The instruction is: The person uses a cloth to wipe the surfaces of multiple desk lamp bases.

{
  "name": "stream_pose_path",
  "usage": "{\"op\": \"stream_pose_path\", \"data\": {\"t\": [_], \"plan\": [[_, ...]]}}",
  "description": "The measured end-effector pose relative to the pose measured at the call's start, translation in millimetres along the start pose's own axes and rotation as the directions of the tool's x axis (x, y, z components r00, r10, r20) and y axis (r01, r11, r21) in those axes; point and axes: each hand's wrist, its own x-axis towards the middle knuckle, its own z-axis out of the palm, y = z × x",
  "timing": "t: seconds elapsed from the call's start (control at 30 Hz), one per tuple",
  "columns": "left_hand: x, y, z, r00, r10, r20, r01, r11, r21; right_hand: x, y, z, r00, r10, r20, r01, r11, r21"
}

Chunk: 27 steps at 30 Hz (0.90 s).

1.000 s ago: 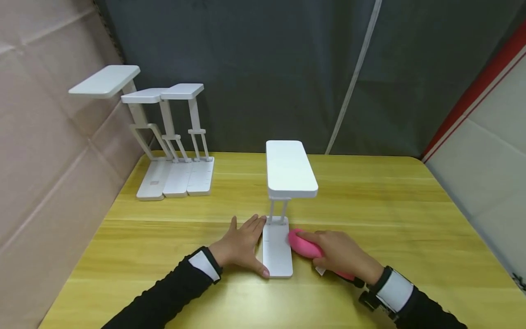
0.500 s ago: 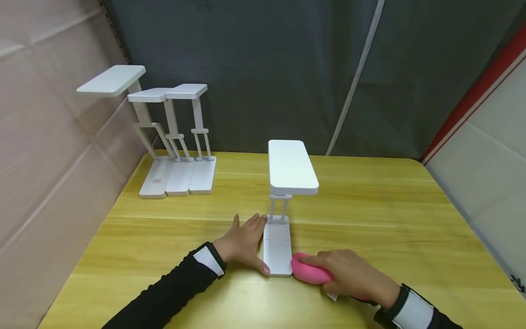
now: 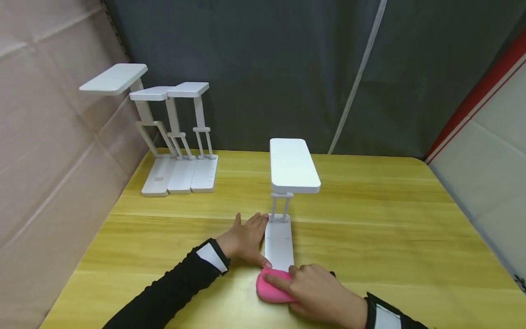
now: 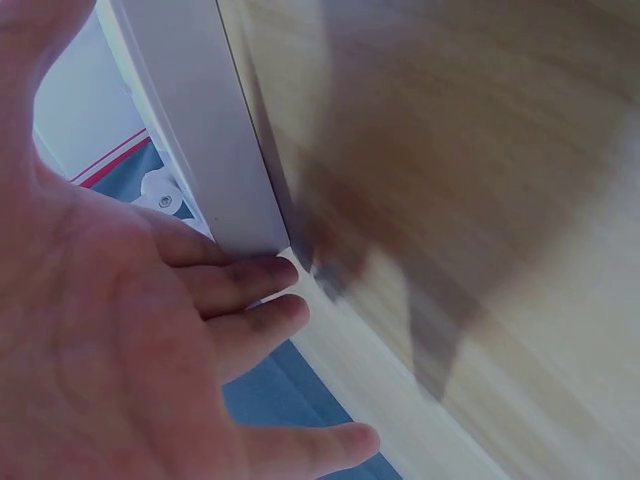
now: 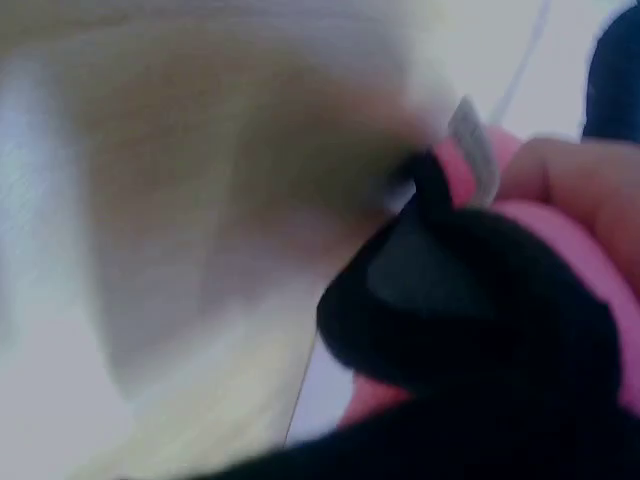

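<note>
A white folding desk lamp point(image 3: 279, 244) stands on the wooden table, its flat head raised over a narrow base on thin rods. My left hand point(image 3: 244, 240) rests against the left side of the base, fingers spread and straight, thumb at the near left corner. In the left wrist view the fingertips touch the end of the white base point(image 4: 205, 120). My right hand point(image 3: 324, 294) holds a soft pink pad point(image 3: 269, 290) against the near end of the base, index finger extended along it. A grey tag point(image 5: 475, 150) shows on the pad in the blurred right wrist view.
Three similar white lamps point(image 3: 181, 176) stand side by side at the back left of the table point(image 3: 390, 219). A dark curtain point(image 3: 263, 68) hangs behind the table, with pale panels on the left and right.
My right hand has moved the pink pad from the right side of the base, toward me and round the near right corner, to the front end. My left hand stays at the left side.
</note>
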Motion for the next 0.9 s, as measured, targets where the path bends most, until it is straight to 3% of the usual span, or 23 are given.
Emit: {"op": "stream_pose_path", "data": {"t": [0.2,0.43,0.63,0.77,0.9], "plan": [[0.2,2.5,0.1,1.000,0.020,-0.005,-0.021,0.999,-0.049,-0.8,-6.0,1.8,0.997,0.075,0.028,-0.074,0.996,-0.051],[-1.2,-0.9,-1.8,1.000,0.014,-0.014,-0.015,0.998,-0.065,-18.8,5.1,-6.3,0.971,0.200,0.132,-0.208,0.977,0.049],[-1.9,-4.1,-1.1,1.000,0.013,-0.018,-0.014,0.996,-0.084,-32.4,18.1,-9.7,0.952,0.246,0.181,-0.272,0.953,0.136],[-2.3,-4.3,-0.1,1.000,0.017,-0.010,-0.018,0.995,-0.093,-34.5,23.8,-17.9,0.965,0.199,0.170,-0.221,0.967,0.127],[-2.2,-4.5,0.8,1.000,0.022,-0.010,-0.023,0.994,-0.109,-22.2,15.9,-23.5,0.987,0.078,0.138,-0.104,0.977,0.189]]}}
